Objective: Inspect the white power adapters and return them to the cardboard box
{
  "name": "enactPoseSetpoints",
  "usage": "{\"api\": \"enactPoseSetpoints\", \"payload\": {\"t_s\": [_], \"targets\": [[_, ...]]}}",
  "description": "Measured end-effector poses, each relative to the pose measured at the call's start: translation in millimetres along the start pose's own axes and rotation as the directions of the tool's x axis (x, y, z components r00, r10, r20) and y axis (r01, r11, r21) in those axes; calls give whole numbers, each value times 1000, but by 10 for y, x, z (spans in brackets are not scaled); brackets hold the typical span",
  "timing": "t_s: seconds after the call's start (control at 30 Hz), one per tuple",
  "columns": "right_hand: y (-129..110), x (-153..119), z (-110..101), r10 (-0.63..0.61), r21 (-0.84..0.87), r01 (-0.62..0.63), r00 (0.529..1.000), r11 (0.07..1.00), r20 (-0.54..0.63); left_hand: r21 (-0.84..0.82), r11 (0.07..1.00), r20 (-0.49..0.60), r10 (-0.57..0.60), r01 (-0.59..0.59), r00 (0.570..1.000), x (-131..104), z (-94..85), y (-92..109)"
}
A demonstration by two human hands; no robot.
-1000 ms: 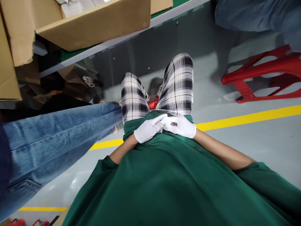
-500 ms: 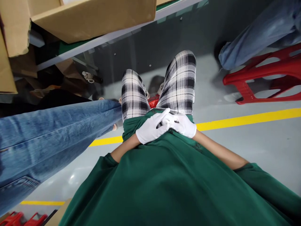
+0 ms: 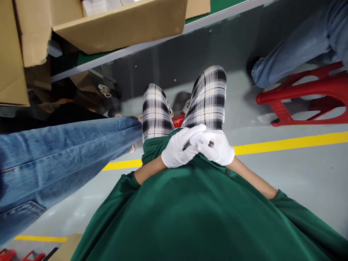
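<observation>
Both my hands wear white gloves and meet over my lap, in front of my green top (image 3: 190, 210). Between them is a small white piece (image 3: 199, 138) with a smooth, slightly shiny look; its kind I cannot make out. My left hand (image 3: 179, 148) curls round it from the left, thumb and fingers closing about its edge. From the other side, my right hand (image 3: 219, 148) has its fingers bent in and pressed against the same piece. The glove fingers hide much of it.
An open cardboard box (image 3: 122, 30) with white items stands on the green-topped table (image 3: 217, 14) ahead. A person's jeans-clad leg (image 3: 67, 156) is close on my left. At right are a red plastic stool (image 3: 304, 94) and another person's leg (image 3: 293, 50).
My hands have risen slightly and shifted right in view, still together. The white piece shows more plainly between the fingers. The view has tilted a little, bringing more of the box into sight.
</observation>
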State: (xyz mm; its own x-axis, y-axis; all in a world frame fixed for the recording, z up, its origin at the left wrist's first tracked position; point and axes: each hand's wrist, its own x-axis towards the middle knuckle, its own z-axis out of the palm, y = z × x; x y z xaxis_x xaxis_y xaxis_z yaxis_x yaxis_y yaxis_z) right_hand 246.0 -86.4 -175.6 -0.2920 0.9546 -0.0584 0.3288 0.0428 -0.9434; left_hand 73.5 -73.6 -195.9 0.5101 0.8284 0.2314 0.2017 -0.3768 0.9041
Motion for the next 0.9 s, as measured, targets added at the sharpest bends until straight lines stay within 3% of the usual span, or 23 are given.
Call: {"api": "enactPoseSetpoints", "payload": {"t_s": [0.37,0.67,0.8,0.9], "targets": [[-251,119,-36,-33,-84,30,999,996,-36,-110,993,-173,30,-50,985,52,100,1],[-288,127,-34,1,-63,-4,999,998,-37,-127,978,-112,-180,166,977,64,114,54],[-224,172,-175,6,-43,-3,998,999,64,-134,987,-140,-112,94,984,227,53,102],[-134,173,-221,3,32,-4,999,999,49,-106,994,-112,-40,28,993,351,-20,166]]}}
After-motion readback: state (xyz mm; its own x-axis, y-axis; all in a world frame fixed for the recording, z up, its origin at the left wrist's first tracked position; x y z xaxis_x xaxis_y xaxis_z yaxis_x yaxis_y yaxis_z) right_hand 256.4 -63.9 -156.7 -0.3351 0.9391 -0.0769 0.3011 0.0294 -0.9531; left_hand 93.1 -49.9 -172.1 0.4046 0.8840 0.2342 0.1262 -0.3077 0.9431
